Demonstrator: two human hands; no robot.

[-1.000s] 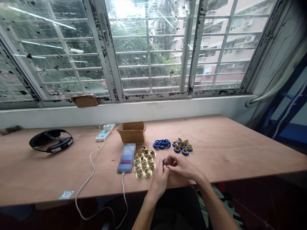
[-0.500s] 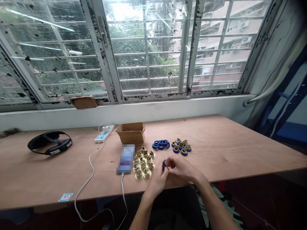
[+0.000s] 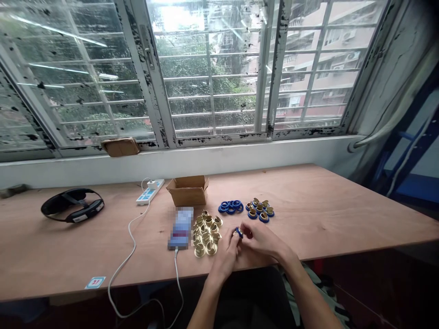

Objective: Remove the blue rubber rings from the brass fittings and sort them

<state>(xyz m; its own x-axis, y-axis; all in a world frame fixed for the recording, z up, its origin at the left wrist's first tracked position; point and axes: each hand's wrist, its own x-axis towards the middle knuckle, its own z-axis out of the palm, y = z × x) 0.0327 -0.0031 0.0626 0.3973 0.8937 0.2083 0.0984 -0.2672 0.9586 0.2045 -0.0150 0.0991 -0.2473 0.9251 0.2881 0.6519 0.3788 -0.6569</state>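
Between my hands, just above the front part of the table, is a small blue ring with a gold metal piece in it [image 3: 239,233]. My left hand [image 3: 224,256] grips it between thumb and fingers. My right hand [image 3: 264,238] is curled, its fingertips against the ring's right side and partly hiding it. Left of my hands lies a pile of gold metal pieces [image 3: 206,234] with round bases and raised flaps. Beyond them is a cluster of loose blue rings [image 3: 231,207]. Gold pieces fitted with blue rings [image 3: 259,210] stand together to the right.
A phone [image 3: 180,228] with a blurred screen lies beside the gold pile, its white cable [image 3: 176,269] running over the front edge. Behind stand an open cardboard box [image 3: 188,191] and a power strip [image 3: 150,192]. A black headset [image 3: 72,205] rests at the left.
The blue ring has turned in my fingers and shows more of its face and gold middle. My right fingers have shifted slightly, and the piles are unchanged.
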